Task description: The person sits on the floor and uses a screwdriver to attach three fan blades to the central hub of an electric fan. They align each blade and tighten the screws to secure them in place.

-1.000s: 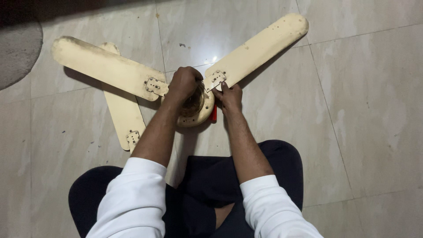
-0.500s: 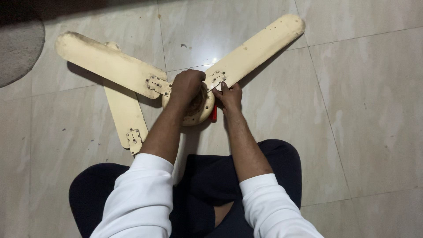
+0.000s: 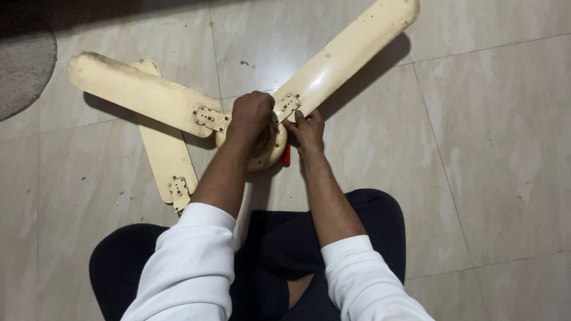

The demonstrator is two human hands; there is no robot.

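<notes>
Over fan hub [image 3: 262,156], left hand [image 3: 250,114] fisted; right hand [image 3: 307,129] gripping blade bracket [image 3: 286,106]

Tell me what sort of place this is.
Probably a room in a home, not a workshop: the person sits on a bare marble-look tiled floor, a grey rug edge lies at the upper left, and a cream ceiling fan is handled on the floor with no bench in view.
</notes>
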